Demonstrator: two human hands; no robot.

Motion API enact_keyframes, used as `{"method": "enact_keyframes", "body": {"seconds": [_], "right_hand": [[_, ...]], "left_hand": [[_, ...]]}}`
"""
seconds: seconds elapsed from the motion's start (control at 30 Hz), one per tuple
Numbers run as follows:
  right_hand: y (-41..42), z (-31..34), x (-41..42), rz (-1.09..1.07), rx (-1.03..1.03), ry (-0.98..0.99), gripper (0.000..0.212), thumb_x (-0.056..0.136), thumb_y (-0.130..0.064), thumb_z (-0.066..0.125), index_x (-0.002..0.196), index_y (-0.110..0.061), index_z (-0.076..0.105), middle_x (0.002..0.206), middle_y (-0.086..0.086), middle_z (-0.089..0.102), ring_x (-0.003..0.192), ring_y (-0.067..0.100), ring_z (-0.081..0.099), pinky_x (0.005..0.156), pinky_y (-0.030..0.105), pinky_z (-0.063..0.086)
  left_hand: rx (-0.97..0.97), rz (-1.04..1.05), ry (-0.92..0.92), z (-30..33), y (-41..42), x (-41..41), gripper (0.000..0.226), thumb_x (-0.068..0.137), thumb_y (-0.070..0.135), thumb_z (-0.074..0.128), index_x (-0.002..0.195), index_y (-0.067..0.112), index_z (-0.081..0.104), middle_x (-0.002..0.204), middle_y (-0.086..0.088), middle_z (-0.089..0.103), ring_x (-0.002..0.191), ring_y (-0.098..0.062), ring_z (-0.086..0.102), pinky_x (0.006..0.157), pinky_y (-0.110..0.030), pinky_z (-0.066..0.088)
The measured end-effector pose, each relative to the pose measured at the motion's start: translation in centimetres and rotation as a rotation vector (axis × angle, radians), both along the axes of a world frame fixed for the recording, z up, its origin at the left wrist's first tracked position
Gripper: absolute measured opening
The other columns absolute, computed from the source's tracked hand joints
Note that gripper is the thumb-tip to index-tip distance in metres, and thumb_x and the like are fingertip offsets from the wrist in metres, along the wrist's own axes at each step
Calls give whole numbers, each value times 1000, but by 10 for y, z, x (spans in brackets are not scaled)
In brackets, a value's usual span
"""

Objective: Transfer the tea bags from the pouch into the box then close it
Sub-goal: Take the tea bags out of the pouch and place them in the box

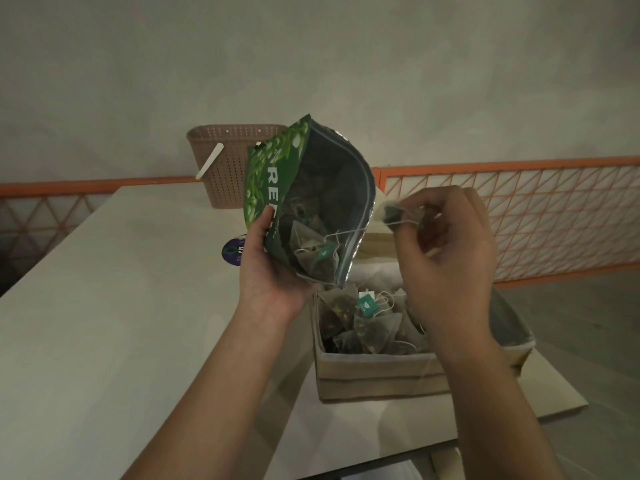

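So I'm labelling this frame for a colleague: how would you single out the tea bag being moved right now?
Start at the open box on the table's near right corner. Above it, the right hand pinches one tea bag beside the green pouch. It alone hangs in mid-air; the others lie inside the box or pouch.

Two bare arms come up from the near edge. The left hand (268,268) and the right hand (446,258) wear no gloves, rings or watch. No sleeves show; both arms are bare all the way down.
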State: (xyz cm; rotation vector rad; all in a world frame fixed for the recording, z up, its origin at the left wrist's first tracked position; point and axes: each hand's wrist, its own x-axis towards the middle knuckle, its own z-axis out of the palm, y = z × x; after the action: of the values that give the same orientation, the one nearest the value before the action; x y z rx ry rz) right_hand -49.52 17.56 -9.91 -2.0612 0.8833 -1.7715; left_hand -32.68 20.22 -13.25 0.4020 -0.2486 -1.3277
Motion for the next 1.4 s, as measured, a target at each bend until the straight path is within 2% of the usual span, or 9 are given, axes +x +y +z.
{"method": "enact_keyframes", "body": {"seconds": [0.17,0.3,0.43,0.57,0.73,1.0,1.17,1.27,1.4], "right_hand": [[-6,-11,-12,5,392,339,34,84,-12,70,107,-34,58,72,-7,58,62,8,59,52,16,39],[-7,-13,-11,130,542,388,22,79,-25,80,86,-37,64,69,-7,61,55,2,54,51,17,37],[-4,-8,-5,171,440,322,22,80,-22,75,86,-34,58,90,-13,60,74,1,56,58,9,39],[5,-4,7,262,348,152,21,83,-12,64,93,-27,52,103,-8,53,86,5,55,69,19,46],[4,-10,27,21,166,388,29,85,-36,71,113,-31,66,112,-2,47,103,16,53,79,24,49],[-1,-9,36,-172,25,410,19,85,-28,73,103,-24,76,95,3,60,88,22,59,62,26,42],[0,-8,35,-220,-45,447,4,83,-22,74,84,-20,78,86,6,58,80,25,59,55,24,35],[-3,-8,36,-97,48,352,6,87,-25,70,90,-21,75,101,4,57,95,24,57,64,28,45],[-2,4,33,108,170,43,4,88,-29,70,92,-28,71,112,-7,47,111,18,51,90,40,51]], "left_hand": [[-12,-17,14,-2,-3,0,59,89,45,58,142,19,62,148,-12,57,140,-32,50,118,-48,36],[-9,-41,21,-4,-5,1,56,95,46,55,142,18,61,147,-12,58,139,-32,52,119,-49,36],[9,-31,6,-4,-5,1,55,95,49,54,141,18,62,143,-13,62,134,-34,56,112,-49,43],[21,-17,-12,-1,-2,-1,57,95,50,54,141,17,62,143,-13,62,135,-32,56,110,-45,45],[26,-19,-17,1,-1,-4,58,97,50,51,140,13,62,141,-15,63,135,-31,56,108,-42,47],[9,-33,-4,2,0,-3,60,94,50,54,140,12,61,140,-17,63,136,-32,55,118,-43,37],[4,-39,-21,1,-1,-1,66,87,49,60,143,14,59,146,-15,59,139,-32,52,121,-45,33],[5,-22,-18,2,0,-4,60,92,49,55,140,13,62,142,-15,62,137,-31,53,118,-44,37],[1,-21,-41,3,1,-3,58,96,51,50,141,16,61,143,-13,61,138,-30,53,112,-44,42]]}}
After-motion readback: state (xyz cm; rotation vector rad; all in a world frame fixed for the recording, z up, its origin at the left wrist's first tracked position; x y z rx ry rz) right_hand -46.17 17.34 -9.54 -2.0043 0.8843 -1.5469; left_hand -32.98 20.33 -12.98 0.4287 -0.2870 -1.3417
